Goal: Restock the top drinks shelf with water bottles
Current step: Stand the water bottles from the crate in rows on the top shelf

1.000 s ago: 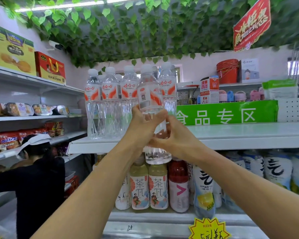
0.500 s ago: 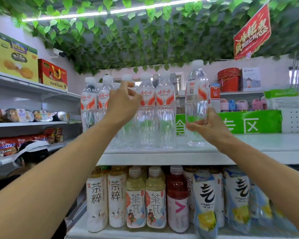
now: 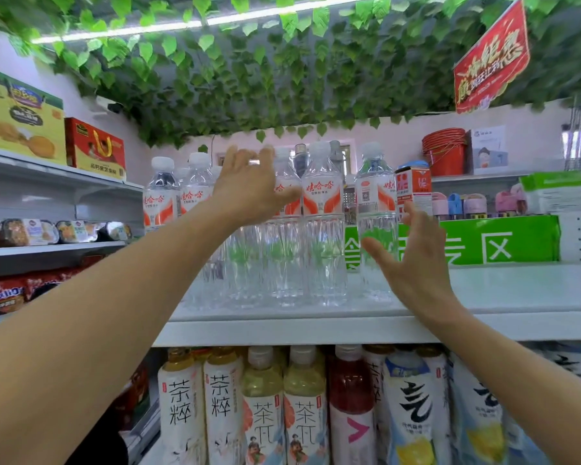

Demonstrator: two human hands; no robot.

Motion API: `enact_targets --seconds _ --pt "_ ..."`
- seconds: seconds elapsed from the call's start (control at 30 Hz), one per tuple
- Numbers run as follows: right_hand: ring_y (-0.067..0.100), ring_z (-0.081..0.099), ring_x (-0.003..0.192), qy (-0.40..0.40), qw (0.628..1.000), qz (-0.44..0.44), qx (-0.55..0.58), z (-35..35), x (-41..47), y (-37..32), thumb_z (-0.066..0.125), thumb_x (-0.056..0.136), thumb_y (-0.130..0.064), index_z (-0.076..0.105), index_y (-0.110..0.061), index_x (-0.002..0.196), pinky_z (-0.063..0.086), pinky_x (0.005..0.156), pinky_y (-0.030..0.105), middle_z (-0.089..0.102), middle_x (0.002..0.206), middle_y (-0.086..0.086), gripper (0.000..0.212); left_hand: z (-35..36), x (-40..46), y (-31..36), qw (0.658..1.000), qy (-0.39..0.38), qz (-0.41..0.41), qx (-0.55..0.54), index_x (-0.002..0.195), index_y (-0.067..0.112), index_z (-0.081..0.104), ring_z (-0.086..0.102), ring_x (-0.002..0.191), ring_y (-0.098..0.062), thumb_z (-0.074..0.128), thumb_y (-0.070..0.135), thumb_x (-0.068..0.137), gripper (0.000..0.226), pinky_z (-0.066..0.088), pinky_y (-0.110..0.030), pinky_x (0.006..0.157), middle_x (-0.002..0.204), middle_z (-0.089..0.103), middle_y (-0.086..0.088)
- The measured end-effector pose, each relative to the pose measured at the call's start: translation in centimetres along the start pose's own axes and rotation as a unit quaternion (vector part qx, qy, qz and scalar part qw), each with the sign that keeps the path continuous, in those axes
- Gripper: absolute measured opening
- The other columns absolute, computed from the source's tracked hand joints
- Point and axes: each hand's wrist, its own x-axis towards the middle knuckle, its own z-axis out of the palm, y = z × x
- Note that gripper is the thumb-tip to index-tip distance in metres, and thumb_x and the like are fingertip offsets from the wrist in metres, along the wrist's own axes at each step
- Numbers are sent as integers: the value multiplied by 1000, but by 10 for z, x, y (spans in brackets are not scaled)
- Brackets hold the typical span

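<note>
Several clear water bottles [image 3: 322,229] with orange-and-white labels stand in a tight group on the white top shelf [image 3: 483,297]. One more water bottle [image 3: 376,223] stands upright just to the right of the group, a small gap apart. My right hand [image 3: 413,263] is spread beside that bottle, fingers apart, holding nothing. My left hand [image 3: 252,186] hovers with fingers apart in front of the group's upper parts, near the caps, and hides part of two bottles.
The shelf below holds tea and juice bottles [image 3: 282,407]. A green sign [image 3: 500,243] runs behind the top shelf. A carton [image 3: 413,189] and small items sit farther back. Snack shelves [image 3: 47,250] stand to the left, leaves [image 3: 282,78] hang overhead.
A second ago both hands held a bottle below shelf height. It was lifted onto the shelf at the right of the group, and my right hand has now let go of it.
</note>
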Motion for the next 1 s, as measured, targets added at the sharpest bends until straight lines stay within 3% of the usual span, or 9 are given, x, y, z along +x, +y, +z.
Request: enact_targets --seconds 0.07,0.13,0.23,0.33,0.53,0.77,0.87,1.0 --pt "12 53 91 20 995 -103 3 3 -11 -22 59 82 -60 35 -14 144 45 72 23 54 115 0 81 1 3 -3 1000 -2 8 17 156 7 9 9 150 -33 46 74 86 103 -7 -42 121 156 29 -24" --pt "14 60 78 -67 994 -85 -25 11 -17 -39 49 79 -73 24 -19 146 41 58 25 63 105 2 90 1 5 -5 1000 -7 15 22 156 7 8 14 149 -32 52 77 80 113 -11 -42 120 153 35 -25" --pt "28 61 81 -164 975 -13 -147 25 -18 -44 49 82 -76 4 -14 153 42 64 34 65 102 7 103 1 8 -5 1000 -7 12 3 155 10 11 23 143 -34 61 77 73 118 3 -43 121 141 42 -23" --pt "26 56 74 -182 966 9 -182 30 -17 -44 53 87 -69 5 -10 151 40 62 34 53 80 0 99 -1 12 -8 999 -26 4 -36 155 15 11 29 134 -35 69 72 72 117 26 -42 114 137 35 -19" --pt "28 65 91 -188 967 26 -169 31 -12 -37 58 89 -62 10 -17 150 42 66 34 67 104 6 90 -3 17 -14 995 -62 10 -78 157 19 5 27 135 -35 72 68 72 119 23 -43 116 138 32 -19" --pt "19 55 70 -189 968 19 -166 31 -11 -37 58 90 -61 9 -16 151 41 59 33 51 74 -6 91 -1 22 -17 992 -77 9 -96 156 19 9 28 131 -33 76 65 71 117 28 -44 113 136 33 -17" --pt "14 50 62 -189 968 19 -166 31 -11 -37 57 90 -60 10 -15 151 37 54 32 49 71 -5 89 -1 23 -20 991 -82 11 -104 155 22 12 33 119 -28 76 64 71 114 32 -42 107 133 35 -14" --pt "19 53 64 -195 967 12 -166 30 -11 -38 58 92 -57 10 -13 151 46 60 35 49 70 -2 88 -2 20 -20 990 -85 7 -110 154 21 14 36 113 -25 76 66 70 113 37 -43 105 138 32 -13"
